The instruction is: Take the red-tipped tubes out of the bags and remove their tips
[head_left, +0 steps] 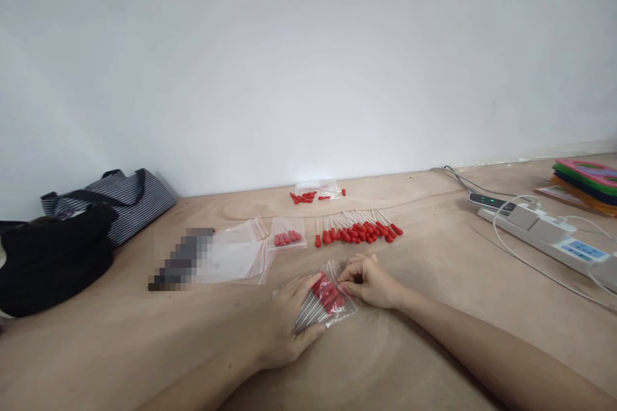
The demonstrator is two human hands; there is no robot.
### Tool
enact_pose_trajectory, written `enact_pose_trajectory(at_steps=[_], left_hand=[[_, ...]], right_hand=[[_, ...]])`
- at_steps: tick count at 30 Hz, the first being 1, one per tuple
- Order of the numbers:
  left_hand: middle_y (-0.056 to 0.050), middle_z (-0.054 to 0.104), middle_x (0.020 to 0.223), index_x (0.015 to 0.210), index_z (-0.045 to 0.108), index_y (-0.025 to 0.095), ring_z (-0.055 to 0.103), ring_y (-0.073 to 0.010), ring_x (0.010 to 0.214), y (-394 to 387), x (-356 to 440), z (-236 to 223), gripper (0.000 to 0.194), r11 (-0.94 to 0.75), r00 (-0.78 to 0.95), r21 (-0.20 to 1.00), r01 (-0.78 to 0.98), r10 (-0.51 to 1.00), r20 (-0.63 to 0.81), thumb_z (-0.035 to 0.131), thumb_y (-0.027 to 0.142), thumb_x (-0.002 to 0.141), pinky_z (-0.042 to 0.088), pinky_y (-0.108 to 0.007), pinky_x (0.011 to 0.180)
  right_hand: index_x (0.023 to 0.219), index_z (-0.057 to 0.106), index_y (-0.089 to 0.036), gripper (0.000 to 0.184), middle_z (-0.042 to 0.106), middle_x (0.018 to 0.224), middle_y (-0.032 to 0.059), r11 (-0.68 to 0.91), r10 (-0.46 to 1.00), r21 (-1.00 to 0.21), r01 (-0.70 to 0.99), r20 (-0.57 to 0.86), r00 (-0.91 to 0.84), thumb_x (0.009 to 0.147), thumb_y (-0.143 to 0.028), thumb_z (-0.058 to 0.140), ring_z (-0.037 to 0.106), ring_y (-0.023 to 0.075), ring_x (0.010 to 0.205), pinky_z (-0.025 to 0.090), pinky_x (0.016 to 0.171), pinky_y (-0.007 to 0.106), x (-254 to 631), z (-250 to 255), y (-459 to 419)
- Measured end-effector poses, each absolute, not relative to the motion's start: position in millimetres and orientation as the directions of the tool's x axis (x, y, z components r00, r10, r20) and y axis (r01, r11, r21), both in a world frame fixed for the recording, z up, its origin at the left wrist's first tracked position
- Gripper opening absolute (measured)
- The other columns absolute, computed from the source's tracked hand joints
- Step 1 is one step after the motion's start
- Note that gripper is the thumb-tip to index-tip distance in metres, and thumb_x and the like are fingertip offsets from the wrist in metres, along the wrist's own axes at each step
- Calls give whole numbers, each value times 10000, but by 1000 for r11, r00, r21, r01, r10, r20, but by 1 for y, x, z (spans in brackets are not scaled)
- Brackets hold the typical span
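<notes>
A clear zip bag (348,316) full of glass droppers with red rubber bulbs (330,294) lies on the table in front of me. My left hand (292,321) lies round its left side, fingers above and thumb below, gripping it. At the bag's upper right edge, by the zip strip, my right hand (365,279) pinches the plastic between thumb and curled fingers. Beyond the hands, a row of loose droppers (369,231) lies with bulbs towards me. A smaller filled zip bag (288,234) is left of that row.
Flat zip bags (231,250) are spread at the left, beside a blurred dark object (183,260). Loose red bulbs (303,197) and another bag (315,187) lie near the wall. A black cloth (53,263) and striped bag (139,205) sit left; a power strip (544,234) with cables and coloured boards (585,183) stand right.
</notes>
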State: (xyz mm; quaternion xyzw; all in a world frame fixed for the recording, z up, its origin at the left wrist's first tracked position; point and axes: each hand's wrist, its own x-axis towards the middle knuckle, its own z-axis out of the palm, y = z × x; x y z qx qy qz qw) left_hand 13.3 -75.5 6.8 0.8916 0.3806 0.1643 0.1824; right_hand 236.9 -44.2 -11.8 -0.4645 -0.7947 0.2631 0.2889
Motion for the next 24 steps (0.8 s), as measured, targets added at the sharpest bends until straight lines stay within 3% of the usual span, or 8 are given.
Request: enact_pose_trajectory(at_steps=[4, 10, 14, 18, 21, 24], left_hand=[[-42, 424, 1311, 1301, 267, 259, 383, -237, 1193, -55, 14, 6, 636, -683, 698, 437, 585, 698, 157, 548, 273, 731, 296, -448, 1005], [-66, 489, 1232, 1270, 323, 240, 421, -250, 1137, -46, 11, -3, 591, -743, 711, 359, 565, 659, 244, 553, 332, 734, 334, -448, 958], [-61, 537, 1127, 1196, 414, 239, 496, -228, 1023, -52, 10, -3, 513, -690, 633, 382, 615, 721, 282, 578, 351, 723, 405, -396, 877], [-51, 542, 1133, 1180, 428, 252, 513, -214, 1017, -52, 8, -2, 473, -678, 649, 428, 597, 722, 239, 558, 380, 744, 415, -368, 870], [-45, 552, 1131, 1171, 437, 251, 519, -206, 1018, -51, 8, -3, 457, -670, 642, 446, 593, 728, 241, 562, 356, 744, 415, -354, 876], [-39, 570, 1112, 1161, 446, 250, 538, -193, 993, -50, 8, -4, 421, -648, 621, 479, 592, 746, 242, 543, 310, 755, 432, -332, 855]], right_hand=[[735, 671, -211, 195, 568, 622, -4, 480, 859, -654, 585, 215, -465, 782, -345, 537, 503, 146, 694, 303, 760, 321, 239, -6, -45], [866, 663, -205, 271, 513, 683, -4, 535, 812, -661, 526, 229, -537, 717, -423, 601, 477, 132, 680, 350, 647, 241, 241, -2, -46], [714, 656, -191, 260, 526, 678, 6, 482, 852, -674, 560, 213, -478, 797, -378, 496, 478, 129, 677, 347, 623, 233, 239, -1, -51], [617, 605, -170, 268, 525, 656, -3, 332, 934, -730, 598, 166, -316, 694, -426, 599, 460, 112, 603, 340, 569, 231, 234, -8, -52], [592, 575, -163, 228, 508, 657, -2, 304, 946, -794, 527, 189, -261, 701, -363, 594, 458, 106, 609, 355, 582, 230, 232, -15, -49], [613, 551, -157, 282, 482, 603, -14, 251, 948, -905, 345, 158, -277, 727, -414, 560, 440, 98, 566, 355, 543, 224, 234, -21, -44]])
